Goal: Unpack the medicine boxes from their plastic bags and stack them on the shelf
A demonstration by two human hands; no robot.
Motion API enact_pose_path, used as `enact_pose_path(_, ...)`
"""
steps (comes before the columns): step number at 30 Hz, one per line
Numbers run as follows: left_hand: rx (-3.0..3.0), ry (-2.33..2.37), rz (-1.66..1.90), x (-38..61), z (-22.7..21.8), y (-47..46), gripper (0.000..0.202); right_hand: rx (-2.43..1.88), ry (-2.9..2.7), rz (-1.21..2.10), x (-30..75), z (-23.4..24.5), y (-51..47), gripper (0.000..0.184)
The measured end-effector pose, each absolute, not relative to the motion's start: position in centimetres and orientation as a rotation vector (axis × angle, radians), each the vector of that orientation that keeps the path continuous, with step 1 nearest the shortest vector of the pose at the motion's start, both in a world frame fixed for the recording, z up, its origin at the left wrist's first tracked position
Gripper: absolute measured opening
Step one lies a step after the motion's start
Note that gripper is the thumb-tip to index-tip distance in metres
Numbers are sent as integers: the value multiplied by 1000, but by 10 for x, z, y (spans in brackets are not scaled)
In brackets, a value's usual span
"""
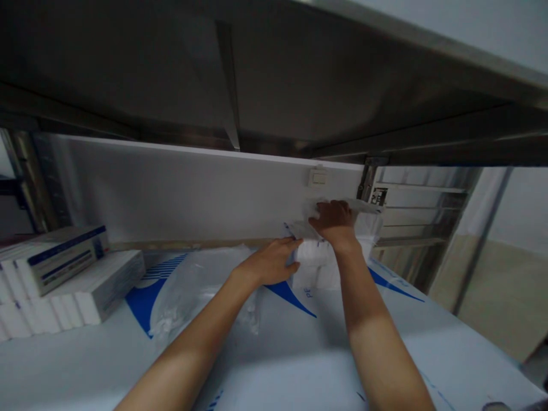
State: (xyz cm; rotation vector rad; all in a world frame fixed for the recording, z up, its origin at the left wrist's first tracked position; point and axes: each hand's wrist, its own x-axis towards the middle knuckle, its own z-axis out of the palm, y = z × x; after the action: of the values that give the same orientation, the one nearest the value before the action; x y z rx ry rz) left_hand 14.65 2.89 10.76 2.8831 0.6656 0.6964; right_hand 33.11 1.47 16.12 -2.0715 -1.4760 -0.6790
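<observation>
Left hand [269,261] spreading flat beside white packs [314,265]; right hand [336,222] pinching clear plastic film [302,229]; packs risking toppling if film drags.

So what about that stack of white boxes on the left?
The stack of white cardboard boxes lies flat in layers, running out of view at the left edge. Upper boxes carry a dark blue band and small print on their long sides, and the top ones sit slightly askew. It rests on a white plastic sheet with blue print, beside a white panel, untouched by the person's left hand.
</observation>
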Motion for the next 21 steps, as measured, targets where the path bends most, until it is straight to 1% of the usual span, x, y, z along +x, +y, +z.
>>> enact_pose_path(6, 2892, 719, 632, 147, 103, 23, 63, -1921, -1410, -634, 345, 156, 26, 50)
enact_pose_path(9, 2871, 743, 636, 146, 105, 20, 62, -1781, -1342, -610, 338, 166, 17, 54)
enact_pose_path(11, 2748, 842, 738, 141, 112, 21, 67, -1670, -1351, -605, 329, 179, 1, 56)
enact_pose_path(13, 2441, 999, 925, 130, 123, 24, 80, -1554, -1409, -568, 320, 192, -22, 55)
enact_pose_path(14, 2260, 1066, 1010, 121, 129, 26, 86, -1495, -1442, -506, 316, 197, -34, 53)
enact_pose_path(15, 2093, 1052, 1081, 111, 134, 28, 87, -1431, -1466, -411, 313, 199, -47, 52)
enact_pose_path(17, 2001, 948, 1102, 88, 140, 27, 75, -1290, -1546, -128, 308, 195, -70, 52)
enact_pose_path(18, 1995, 852, 1094, 77, 140, 25, 71, -1222, -1587, 51, 307, 189, -79, 53)
enact_pose_path(20, 2014, 452, 993, 57, 135, 13, 78, -1115, -1645, 411, 304, 170, -94, 56)
enact_pose_path(21, 2072, 344, 903, 49, 129, 5, 82, -1079, -1657, 561, 304, 158, -99, 57)
